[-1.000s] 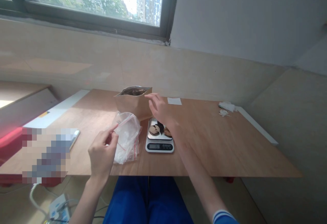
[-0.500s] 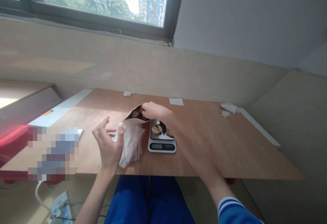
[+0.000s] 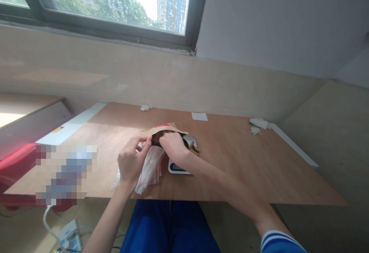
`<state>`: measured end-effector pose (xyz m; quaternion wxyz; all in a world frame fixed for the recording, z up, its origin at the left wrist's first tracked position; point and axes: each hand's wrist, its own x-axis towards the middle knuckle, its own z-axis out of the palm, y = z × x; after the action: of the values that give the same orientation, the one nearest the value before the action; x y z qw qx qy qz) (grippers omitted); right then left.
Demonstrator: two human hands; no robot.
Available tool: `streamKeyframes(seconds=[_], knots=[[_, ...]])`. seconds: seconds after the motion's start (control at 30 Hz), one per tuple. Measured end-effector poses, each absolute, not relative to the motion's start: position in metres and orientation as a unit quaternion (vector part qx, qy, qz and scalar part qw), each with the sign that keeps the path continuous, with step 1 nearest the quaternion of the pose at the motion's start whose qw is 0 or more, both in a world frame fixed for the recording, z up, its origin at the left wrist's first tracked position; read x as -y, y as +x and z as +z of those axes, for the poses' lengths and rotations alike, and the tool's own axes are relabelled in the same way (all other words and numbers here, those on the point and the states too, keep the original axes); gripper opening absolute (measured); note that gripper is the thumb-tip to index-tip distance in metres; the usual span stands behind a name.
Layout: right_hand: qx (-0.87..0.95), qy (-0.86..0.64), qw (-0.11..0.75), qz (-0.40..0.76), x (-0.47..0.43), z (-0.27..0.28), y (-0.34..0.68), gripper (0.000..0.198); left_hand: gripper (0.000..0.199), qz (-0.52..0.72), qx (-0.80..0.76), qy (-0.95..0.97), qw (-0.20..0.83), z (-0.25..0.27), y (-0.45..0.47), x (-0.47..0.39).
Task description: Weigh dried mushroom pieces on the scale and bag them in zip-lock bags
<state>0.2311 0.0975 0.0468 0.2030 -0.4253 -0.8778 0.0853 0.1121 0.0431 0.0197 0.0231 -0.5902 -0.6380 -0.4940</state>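
A brown paper bag with a red mark lies tilted on the table, its dark mouth facing me. My left hand pinches the left edge of that mouth between thumb and finger. My right hand reaches into the opening with curled fingers; their tips are hidden, and I cannot tell what they hold. Under my right wrist sits a white kitchen scale, its display partly covered. Brown and dark dried pieces rest on its plate. Clear zip bags with red seal lines lie below the paper bag.
A white paper and a crumpled tissue lie along the table's back edge. More crumpled paper is at the back right. A blurred-out object lies on the left. Below it hang cables and a power strip.
My left hand has gone from spread fingers to pinching the bag's edge. My right hand has moved down and slightly right, and the bag's mouth has shifted with it over the scale.
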Motion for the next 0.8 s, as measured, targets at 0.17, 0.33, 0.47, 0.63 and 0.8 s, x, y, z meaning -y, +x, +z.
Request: streamKeyframes(seconds=[0.17, 0.33, 0.47, 0.63, 0.8], knots=[[0.888, -0.427, 0.169, 0.018, -0.079, 0.069, 0.257, 0.011, 0.029, -0.503, 0.652, -0.567, 0.026, 0.02, 0.111, -0.044], [0.797, -0.39, 0.391, 0.246, -0.057, 0.079, 0.29, 0.017, 0.028, -0.514, 0.656, -0.553, -0.004, 0.02, 0.11, -0.048], [0.645, -0.376, 0.498, 0.441, -0.044, 0.061, 0.311, 0.021, 0.031, -0.526, 0.66, -0.535, -0.043, 0.02, 0.113, -0.047], [0.458, -0.353, 0.559, 0.595, -0.036, 0.031, 0.326, 0.022, 0.034, -0.581, 0.64, -0.495, -0.092, 0.028, 0.115, -0.069], [0.365, -0.364, 0.573, 0.637, -0.031, 0.013, 0.336, 0.024, 0.042, -0.624, 0.614, -0.479, -0.057, 0.032, 0.117, -0.105]])
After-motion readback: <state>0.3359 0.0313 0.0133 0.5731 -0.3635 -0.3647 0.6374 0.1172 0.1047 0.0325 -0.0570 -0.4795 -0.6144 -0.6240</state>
